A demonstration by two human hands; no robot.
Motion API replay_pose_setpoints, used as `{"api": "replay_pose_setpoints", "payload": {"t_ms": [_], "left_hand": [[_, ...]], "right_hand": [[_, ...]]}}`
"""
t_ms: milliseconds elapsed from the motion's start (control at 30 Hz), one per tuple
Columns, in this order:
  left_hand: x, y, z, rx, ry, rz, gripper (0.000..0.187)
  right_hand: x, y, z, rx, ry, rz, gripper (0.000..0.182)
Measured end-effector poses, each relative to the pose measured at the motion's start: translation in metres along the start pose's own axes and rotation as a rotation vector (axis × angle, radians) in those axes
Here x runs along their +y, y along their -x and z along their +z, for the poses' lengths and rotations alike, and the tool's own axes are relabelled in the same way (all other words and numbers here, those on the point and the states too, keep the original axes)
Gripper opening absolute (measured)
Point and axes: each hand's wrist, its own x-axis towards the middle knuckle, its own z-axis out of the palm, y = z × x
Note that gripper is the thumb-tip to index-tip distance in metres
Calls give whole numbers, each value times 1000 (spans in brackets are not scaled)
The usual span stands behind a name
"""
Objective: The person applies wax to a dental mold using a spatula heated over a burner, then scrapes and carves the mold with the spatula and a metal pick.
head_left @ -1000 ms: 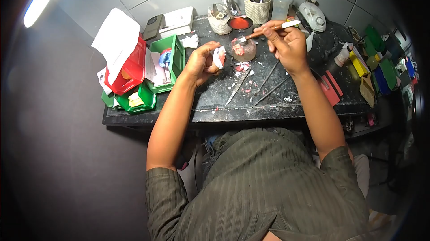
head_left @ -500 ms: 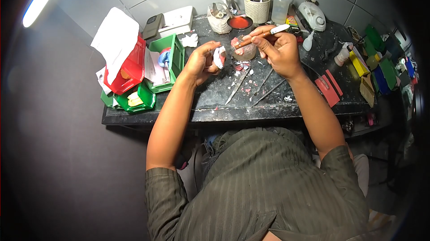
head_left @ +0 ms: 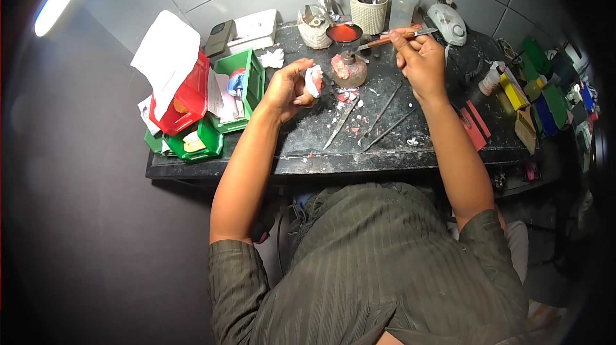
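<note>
My left hand [head_left: 290,90] is wrapped round a small white and pink piece [head_left: 314,82] above the table's middle. My right hand [head_left: 420,59] pinches a wooden-handled metal tool [head_left: 398,37], whose blade points left, close to the neck of a glass burner [head_left: 355,71]. Pink material clings to the burner's left side. Behind the burner is a dark round dish [head_left: 344,32] with red content. Three thin metal tools, one of them a pale spatula [head_left: 340,125], lie in front of the burner among white and pink scraps.
Green bins [head_left: 256,82] and a red bin [head_left: 199,98] with papers stand on the left. At the back are a woven cup [head_left: 367,16] of brushes, a clear bottle [head_left: 402,8] and a white device [head_left: 448,23]. Pink sheets [head_left: 473,133] lie on the right.
My right hand has moved right and slightly up with the tool, uncovering the burner's top. The blade now sits by the burner's neck. My left hand has stayed nearly still.
</note>
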Motion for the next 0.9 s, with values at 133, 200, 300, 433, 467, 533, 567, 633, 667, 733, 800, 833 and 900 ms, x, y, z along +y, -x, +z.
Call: {"api": "replay_pose_setpoints", "payload": {"t_ms": [133,200,300,433,467,533,567,633,667,733,800,833,900], "left_hand": [[1,1,7,55,-17,49,25],[1,1,7,45,-29,64,23],[1,1,9,52,-88,105,23],[2,2,12,53,-112,104,21],[2,2,13,61,-123,105,21],[3,3,15,71,-138,104,21],[3,3,15,80,-155,103,20],[3,2,15,92,-161,106,19],[3,2,15,103,-167,108,19],[2,3,17,134,-192,112,19],[1,2,18,164,-216,114,19],[0,1,18,196,-231,122,19],[1,2,19,226,-248,128,20]], "right_hand": [[-3,1,2,-110,-161,24,15],[-11,8,7,-187,-168,-26,14],[-14,16,16,-295,-170,-101,14],[-15,22,22,-360,-154,-123,13],[-15,23,22,-383,-151,-125,13],[-13,23,22,-382,-141,-129,13],[-13,23,22,-380,-132,-133,12],[-10,23,23,-380,-139,-161,13],[-10,23,24,-380,-147,-189,14],[-10,25,27,-366,-142,-194,14],[-10,26,29,-351,-138,-198,13],[-9,26,29,-334,-127,-186,13],[-5,25,28,-315,-116,-174,13]]}}
